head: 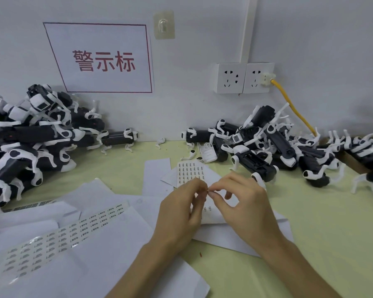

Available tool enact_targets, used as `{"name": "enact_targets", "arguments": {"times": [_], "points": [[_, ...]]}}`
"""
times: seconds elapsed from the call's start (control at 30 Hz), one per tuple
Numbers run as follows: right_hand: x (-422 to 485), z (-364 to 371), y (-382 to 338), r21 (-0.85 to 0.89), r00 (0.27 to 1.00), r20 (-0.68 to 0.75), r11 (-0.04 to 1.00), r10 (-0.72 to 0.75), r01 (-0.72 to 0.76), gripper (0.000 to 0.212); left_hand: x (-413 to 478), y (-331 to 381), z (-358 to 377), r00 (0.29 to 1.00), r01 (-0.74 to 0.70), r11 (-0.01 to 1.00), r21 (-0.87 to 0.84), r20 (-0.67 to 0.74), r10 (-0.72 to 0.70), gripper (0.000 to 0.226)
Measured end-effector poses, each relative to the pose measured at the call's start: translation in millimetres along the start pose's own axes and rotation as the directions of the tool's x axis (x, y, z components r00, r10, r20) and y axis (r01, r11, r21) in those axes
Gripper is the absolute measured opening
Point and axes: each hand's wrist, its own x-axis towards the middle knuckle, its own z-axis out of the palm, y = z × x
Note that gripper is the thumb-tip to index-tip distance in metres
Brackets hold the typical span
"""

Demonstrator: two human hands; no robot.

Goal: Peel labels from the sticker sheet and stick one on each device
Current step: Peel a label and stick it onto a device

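Worktop [310,244]: pale green, set against a white wall, strewn with white backing papers.
Sticker sheet [191,171]: flat mid-worktop; its far part shows rows of small printed labels, its near part is hidden under both hands.
Left hand [181,209]: above the sheet's near half, thumb and forefinger tips closed together on a tiny label [208,191].
Right hand [246,203]: reaches in from the sheet's right, fingers [220,186] pinching the same speck, the others loosely spread.
Left heap [30,136]: black-and-white robot-dog devices, well left of the sheet.
Right heap [278,147]: more devices, just behind and right of the sheet.
Spare sheet [58,235]: near-left of the sticker sheet.
Risk: the label is tiny and sticky, so between fingertips it may fold on itself or cling to skin. No device is in hand to receive it.
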Motion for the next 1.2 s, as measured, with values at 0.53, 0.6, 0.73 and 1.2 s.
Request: {"name": "enact_targets", "arguments": {"times": [0.53, 0.6, 0.73, 1.2], "points": [[10.1, -18.0, 36.5, -0.19, 0.893, -0.165, 0.875, 0.418, -0.445, 0.079, 1.6, -10.0, 1.2, 0.986, 0.065, 0.954, 0.293, 0.127, -0.106, 0.017], [9.6, -22.6, 49.4, -0.219, 0.82, -0.142, 0.791, 0.554, -0.572, 0.099, 0.9, -10.6, 1.9, 0.973, 0.046, 0.951, 0.306, 0.201, -0.111, 0.018], [5.4, -24.7, 70.1, -0.138, 0.72, -0.029, 0.711, 0.693, -0.69, 0.1, 0.0, -10.9, 2.2, 0.94, 0.012, 0.962, 0.272, 0.326, -0.104, 0.019], [16.5, -31.7, 45.8, 0.395, 0.841, -0.19, 0.823, 0.507, -0.408, 0.094, 3.0, -3.9, -5.7, 0.998, 0.008, 0.993, -0.114, -0.064, -0.015, 0.061]]}}
